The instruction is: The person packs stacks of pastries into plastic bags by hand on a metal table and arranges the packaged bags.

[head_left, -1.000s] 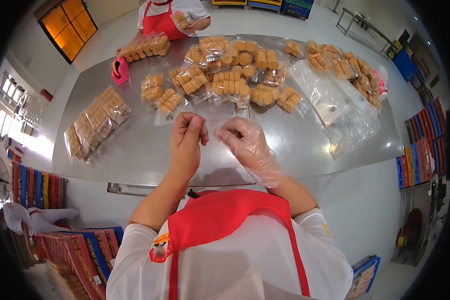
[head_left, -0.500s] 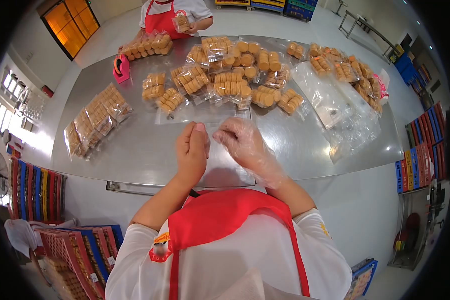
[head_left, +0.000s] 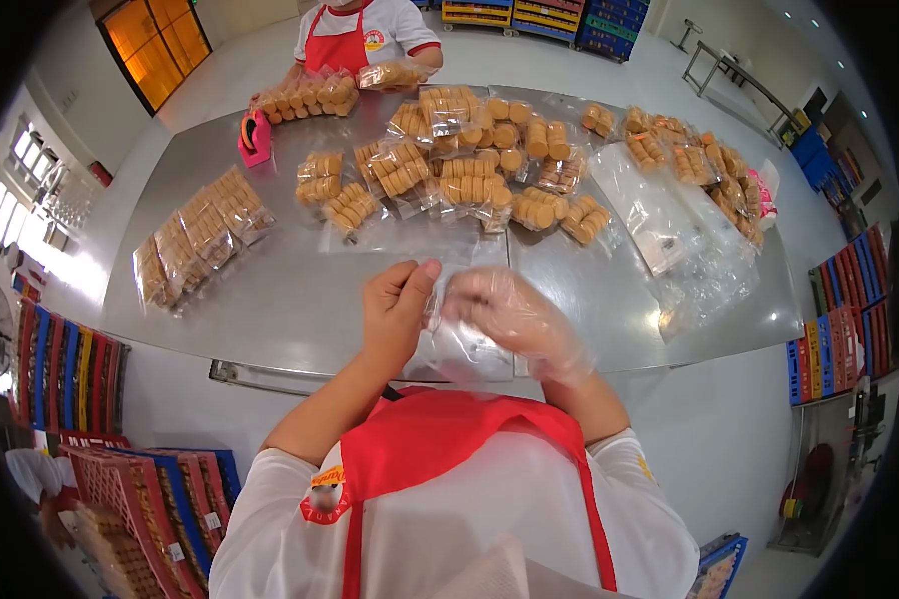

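The left hand is closed, pinching a clear bag above the worktop; whether the blurred, gloved right hand grips too, one cannot tell. Handling the bag seems the present step; the next move probably calls for a steady hold.

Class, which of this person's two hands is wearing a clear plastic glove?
The right hand: thin, see-through plastic covers it to the wrist, whereas the left hand is bare.

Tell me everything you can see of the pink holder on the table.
The pink holder looks like a plastic tape dispenser, with an orange and dark roll in its upper part. It sits on the metal table, toward the back left, beside a row of bagged biscuits; whether their wrapping touches it is unclear.
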`<action>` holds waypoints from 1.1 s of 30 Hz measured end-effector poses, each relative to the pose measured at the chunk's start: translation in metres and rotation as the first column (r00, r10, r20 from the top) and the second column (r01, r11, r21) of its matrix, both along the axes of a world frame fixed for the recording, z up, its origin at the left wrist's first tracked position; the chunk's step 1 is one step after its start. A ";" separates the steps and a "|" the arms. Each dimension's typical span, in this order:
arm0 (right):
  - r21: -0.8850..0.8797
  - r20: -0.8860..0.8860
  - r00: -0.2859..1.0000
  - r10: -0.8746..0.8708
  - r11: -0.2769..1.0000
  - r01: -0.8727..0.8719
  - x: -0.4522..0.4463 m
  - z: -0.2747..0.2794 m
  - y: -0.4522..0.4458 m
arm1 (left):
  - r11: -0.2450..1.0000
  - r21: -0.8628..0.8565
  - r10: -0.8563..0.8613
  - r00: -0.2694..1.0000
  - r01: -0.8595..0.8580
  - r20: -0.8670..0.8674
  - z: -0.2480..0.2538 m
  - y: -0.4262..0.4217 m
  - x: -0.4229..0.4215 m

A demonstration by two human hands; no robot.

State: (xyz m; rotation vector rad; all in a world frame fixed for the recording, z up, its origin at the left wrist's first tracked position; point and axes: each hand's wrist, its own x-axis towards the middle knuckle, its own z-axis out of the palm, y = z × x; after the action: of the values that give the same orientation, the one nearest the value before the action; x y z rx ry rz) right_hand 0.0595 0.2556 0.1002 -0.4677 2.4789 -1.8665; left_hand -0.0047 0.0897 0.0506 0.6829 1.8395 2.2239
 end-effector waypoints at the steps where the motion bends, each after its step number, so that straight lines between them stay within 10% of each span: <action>1: 0.149 -0.170 0.973 -0.155 0.972 0.180 -0.006 -0.005 0.001 | 0.995 -0.009 -0.101 0.990 0.102 0.096 0.006 -0.006 0.000; 8: 0.256 -0.399 0.877 -0.267 0.886 0.386 0.004 0.018 -0.010 | 0.861 0.303 -0.500 0.790 0.408 0.356 0.023 -0.017 0.006; 12: 0.206 -0.379 0.892 -0.246 0.917 0.341 0.008 0.018 -0.014 | 0.876 0.162 -0.481 0.850 0.454 0.215 0.023 -0.024 0.014; 17: -0.062 -0.008 0.970 -0.244 0.968 0.243 0.017 0.032 -0.026 | 0.885 0.130 -0.461 0.879 0.447 0.117 0.024 -0.026 0.021; 18: -0.156 0.145 0.969 -0.198 0.963 0.220 0.019 0.036 -0.028 | 0.904 0.083 -0.426 0.897 0.419 0.115 0.028 -0.027 0.024; 21: -0.067 -0.223 0.966 -0.131 0.991 0.119 0.016 0.019 -0.024 | 0.933 -0.014 -0.358 0.931 0.359 0.067 0.034 -0.029 0.030; 27: -0.293 -0.090 0.975 -0.202 0.941 0.168 0.017 -0.005 -0.029 | 0.940 -0.064 -0.339 0.939 0.335 -0.058 0.011 -0.033 0.026; 33: -0.161 0.138 0.961 -0.240 0.952 0.261 0.016 -0.025 -0.025 | 0.963 -0.179 0.113 0.901 -0.204 -0.420 0.017 -0.031 0.024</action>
State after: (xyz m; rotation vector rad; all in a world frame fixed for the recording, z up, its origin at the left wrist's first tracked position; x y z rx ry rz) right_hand 0.0758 0.2306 0.0755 -0.0377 2.4029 -2.1481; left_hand 0.0192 0.0591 0.0672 1.0493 2.3749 2.0361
